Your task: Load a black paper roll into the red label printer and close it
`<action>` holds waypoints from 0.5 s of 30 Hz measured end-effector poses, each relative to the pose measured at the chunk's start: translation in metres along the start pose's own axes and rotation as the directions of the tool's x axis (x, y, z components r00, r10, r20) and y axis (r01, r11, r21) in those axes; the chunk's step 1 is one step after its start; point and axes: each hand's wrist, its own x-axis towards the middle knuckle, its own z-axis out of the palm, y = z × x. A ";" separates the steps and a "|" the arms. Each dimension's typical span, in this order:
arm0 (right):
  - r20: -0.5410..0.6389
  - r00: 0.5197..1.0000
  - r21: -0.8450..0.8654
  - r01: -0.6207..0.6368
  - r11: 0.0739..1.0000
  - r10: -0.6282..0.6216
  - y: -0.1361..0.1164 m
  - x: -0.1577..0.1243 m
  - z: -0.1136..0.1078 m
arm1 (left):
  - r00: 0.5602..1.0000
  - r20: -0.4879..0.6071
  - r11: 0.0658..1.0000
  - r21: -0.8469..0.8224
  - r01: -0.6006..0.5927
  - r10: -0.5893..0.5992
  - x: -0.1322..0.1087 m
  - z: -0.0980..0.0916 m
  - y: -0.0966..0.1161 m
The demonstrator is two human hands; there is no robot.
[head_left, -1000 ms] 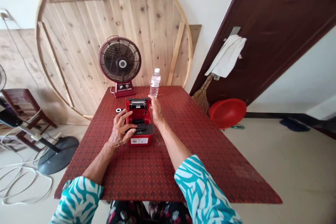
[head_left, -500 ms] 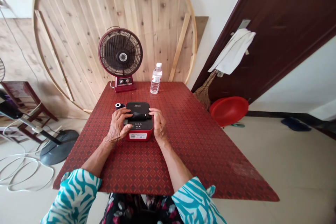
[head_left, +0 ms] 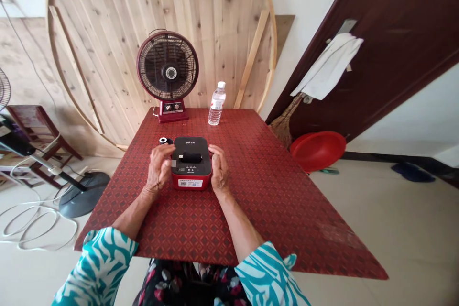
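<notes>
A squat red box-shaped device with a black lid (head_left: 191, 143) sits on the patterned red table. Across its top lies a small black cylinder-like item (head_left: 191, 158) with a pale end; I cannot make out its kind. A white label (head_left: 190, 183) marks the front face. My left hand (head_left: 159, 167) is at the device's left side, fingers stretched forward and holding nothing. At the right side my right hand (head_left: 219, 167) is open, fingers reaching along the edge; whether they touch it is unclear. Behind my left fingers lies a dark roll with a white-ringed end (head_left: 164, 140).
A red desk fan (head_left: 168, 74) and a water bottle (head_left: 216, 103) stand at the back of the table (head_left: 272, 201). Right of it are a red basin (head_left: 319, 150) and a broom (head_left: 284, 124). A floor fan base (head_left: 84, 194) and loose white cables lie on the left.
Both hands have come off the top of the device and moved outward to its sides. The black item now shows more fully. The view has shifted slightly.
</notes>
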 end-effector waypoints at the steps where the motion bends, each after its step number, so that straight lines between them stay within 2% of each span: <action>1: -0.025 0.999 0.024 -0.035 0.999 0.035 0.003 -0.001 0.001 | 0.993 -0.057 0.994 -0.053 0.096 -0.099 0.002 -0.004 0.001; 2: -0.039 0.996 0.045 -0.078 0.996 0.080 0.006 -0.002 0.002 | 0.974 -0.075 0.972 -0.111 0.207 -0.216 0.004 -0.008 0.000; 3: -0.041 0.991 0.060 -0.128 0.990 0.130 0.009 -0.002 0.003 | 0.943 -0.039 0.933 -0.166 0.320 -0.330 0.006 -0.011 0.000; 4: -0.037 0.983 0.065 -0.177 0.982 0.180 0.011 -0.003 0.003 | 0.904 0.039 0.882 -0.207 0.423 -0.425 0.008 -0.014 -0.002; 6: -0.026 0.966 0.053 -0.257 0.965 0.258 0.012 -0.004 0.005 | 0.817 0.225 0.779 -0.249 0.576 -0.532 0.010 -0.017 -0.005; 8: -0.038 0.953 0.047 -0.298 0.954 0.299 0.013 -0.004 0.006 | 0.749 0.347 0.700 -0.280 0.657 -0.564 0.010 -0.016 -0.008; 10: -0.051 0.945 0.064 -0.319 0.946 0.322 0.014 -0.004 0.008 | 0.700 0.433 0.638 -0.306 0.707 -0.567 0.008 -0.014 -0.009; 13: -0.046 0.933 0.099 -0.352 0.931 0.357 0.017 -0.002 0.009 | 0.651 0.521 0.545 -0.365 0.754 -0.552 0.007 -0.011 -0.009; 15: -0.045 0.926 0.104 -0.369 0.923 0.375 0.019 -0.001 0.009 | 0.636 0.539 0.482 -0.416 0.771 -0.552 0.006 -0.009 -0.008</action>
